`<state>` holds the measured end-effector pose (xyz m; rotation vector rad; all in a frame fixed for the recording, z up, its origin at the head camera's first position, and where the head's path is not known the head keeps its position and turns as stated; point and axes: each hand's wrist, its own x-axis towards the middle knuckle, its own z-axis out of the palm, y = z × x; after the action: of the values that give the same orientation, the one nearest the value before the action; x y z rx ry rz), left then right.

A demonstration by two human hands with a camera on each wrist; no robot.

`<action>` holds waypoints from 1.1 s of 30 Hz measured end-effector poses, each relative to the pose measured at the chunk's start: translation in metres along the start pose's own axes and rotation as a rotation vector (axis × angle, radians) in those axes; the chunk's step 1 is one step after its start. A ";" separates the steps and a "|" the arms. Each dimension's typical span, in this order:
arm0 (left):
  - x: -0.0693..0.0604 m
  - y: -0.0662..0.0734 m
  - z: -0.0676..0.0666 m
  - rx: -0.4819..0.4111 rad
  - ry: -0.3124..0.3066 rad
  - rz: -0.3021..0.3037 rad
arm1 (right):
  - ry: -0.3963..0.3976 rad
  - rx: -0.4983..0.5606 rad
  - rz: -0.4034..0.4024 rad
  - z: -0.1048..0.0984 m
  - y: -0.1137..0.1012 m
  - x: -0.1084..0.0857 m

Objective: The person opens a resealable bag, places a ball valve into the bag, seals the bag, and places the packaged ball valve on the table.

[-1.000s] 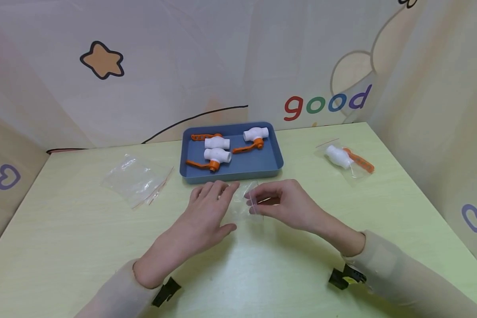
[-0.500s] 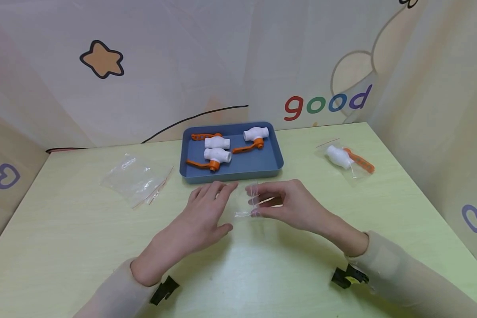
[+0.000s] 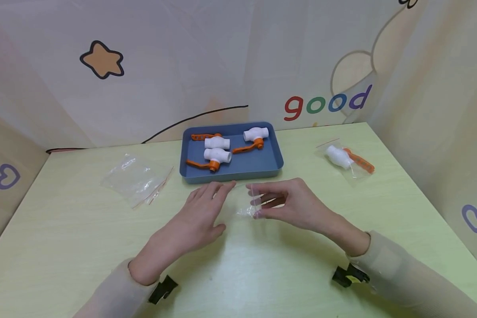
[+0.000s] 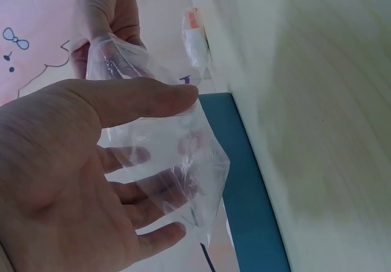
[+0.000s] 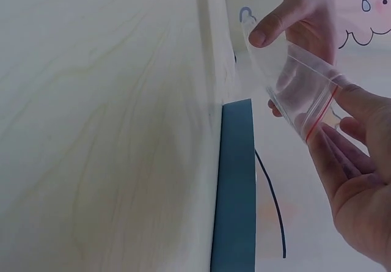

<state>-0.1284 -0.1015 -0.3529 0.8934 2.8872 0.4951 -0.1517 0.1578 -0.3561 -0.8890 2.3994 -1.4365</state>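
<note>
A small clear zip bag hangs between the hands, in front of the tray. My right hand holds it by its zip edge; in the right wrist view the red seal line runs between the thumb and fingers. My left hand is at the bag's other end, its fingers extended and spread. In the left wrist view the film lies between the left thumb and fingers, which are not curled round it. No valve shows inside this bag.
Behind the hands, a blue tray bears several white ball valves with orange handles. At the left lie flat clear zip bags. A bagged valve lies at the right. A printed curtain backs the table.
My left hand has drawn slightly left and its thumb has pulled back. The right hand has shifted slightly right with the bag. Tray and valves have stayed put.
</note>
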 end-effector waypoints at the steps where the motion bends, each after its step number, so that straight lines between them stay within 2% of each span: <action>1: 0.000 0.000 0.000 -0.001 -0.005 -0.005 | 0.002 -0.006 -0.007 0.000 0.000 0.000; 6: 0.000 -0.001 0.000 -0.028 -0.001 -0.015 | 0.018 -0.018 -0.036 -0.001 0.000 0.000; 12: 0.001 0.000 -0.001 -0.045 0.068 0.032 | 0.033 -0.021 -0.081 -0.001 -0.001 0.002; 15: 0.002 0.001 -0.002 -0.050 0.084 0.046 | 0.034 -0.026 -0.089 -0.002 -0.003 0.002; 26: 0.002 0.000 -0.002 -0.061 0.049 0.019 | -0.004 -0.051 -0.023 0.000 -0.005 0.003; 30: 0.003 -0.001 -0.001 -0.052 0.044 0.007 | 0.002 -0.071 -0.059 -0.002 -0.004 0.004; 33: 0.003 -0.003 0.000 -0.052 0.041 0.000 | 0.036 -0.100 -0.112 -0.005 -0.004 0.004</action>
<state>-0.1326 -0.1016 -0.3535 0.8858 2.8964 0.5923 -0.1559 0.1583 -0.3499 -1.0444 2.5041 -1.3923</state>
